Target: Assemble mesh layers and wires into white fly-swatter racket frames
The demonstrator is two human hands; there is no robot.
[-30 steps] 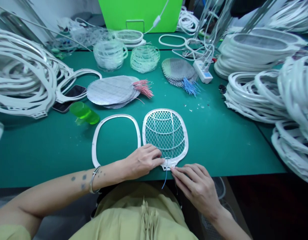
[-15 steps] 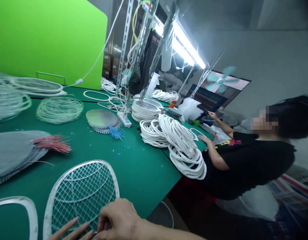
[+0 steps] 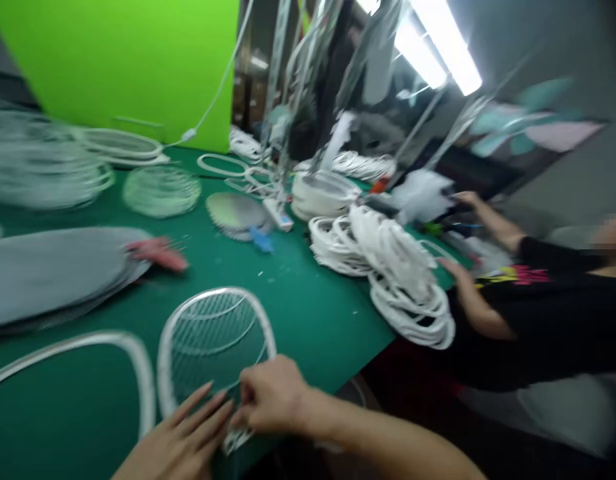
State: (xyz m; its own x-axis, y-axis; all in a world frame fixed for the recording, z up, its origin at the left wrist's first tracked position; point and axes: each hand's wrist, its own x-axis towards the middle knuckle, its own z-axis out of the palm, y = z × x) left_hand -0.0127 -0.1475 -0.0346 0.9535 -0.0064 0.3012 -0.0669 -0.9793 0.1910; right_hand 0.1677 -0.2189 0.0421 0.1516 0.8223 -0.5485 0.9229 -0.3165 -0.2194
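A white racket-shaped frame with a wire mesh (image 3: 213, 337) lies flat on the green table (image 3: 308, 300) near its front edge. My left hand (image 3: 181, 437) rests on the frame's lower part with its fingers stretched out flat. My right hand (image 3: 273, 393) is curled at the frame's neck, fingers pinched together; what they hold is hidden and blurred. An empty white oval frame (image 3: 88, 360) lies just left of the meshed one.
A stack of grey mesh sheets with red wires (image 3: 63, 270) lies at left, a smaller stack with blue wires (image 3: 238, 217) behind. Piles of white frames (image 3: 403, 273) sit at right. A person in a black shirt (image 3: 538, 320) works at the table's right end. Green board (image 3: 123, 60) behind.
The view swung up and right from the table to the co-worker, then partly back left. My hands stayed at the meshed frame's neck; the picture is now motion-blurred.
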